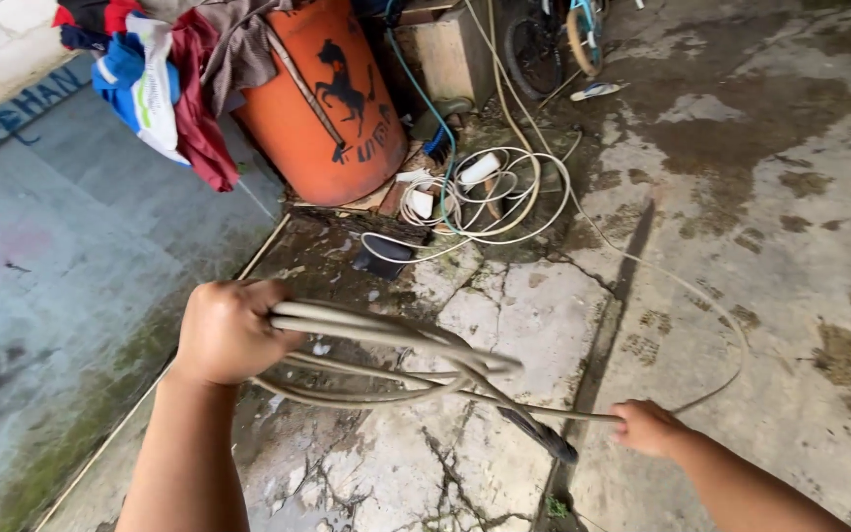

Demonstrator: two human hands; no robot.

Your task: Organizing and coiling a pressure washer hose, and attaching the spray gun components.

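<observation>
head view looks down on a cracked, damp grey concrete floor point(741, 246), stained dark and mossy along the left edge where a grey-blue painted wall point(61, 246) runs away from us. at the far left stands a big orange plastic barrel point(322, 118) with a heap of red, blue and white clothes point(164, 79) draped over its rim. just right of the barrel, on the floor, lies a loose tangle of pale cream cable with white plugs point(480, 192), and a small dark box point(384, 258) sits just near of it.

nearer, a long cream-coloured rubber hose point(386, 340) trails from that far tangle in a wide curve along the right of the floor and comes back to the hands. the left hand point(227, 330) has its fingers pressed together in a fist around several gathered loops of the hose, held above the floor. the right hand point(647, 427) pinches a single strand of the same hose, fingers curled shut on it, well apart from the left. a dark end piece point(544, 438) hangs below the loops between the hands.

as a judgement: the trailing length could snag on the far tangle and drag the plugs along, and the wet, mossy floor looks slippery underfoot; loops could also slide out of the left fist if they bunch unevenly.
</observation>
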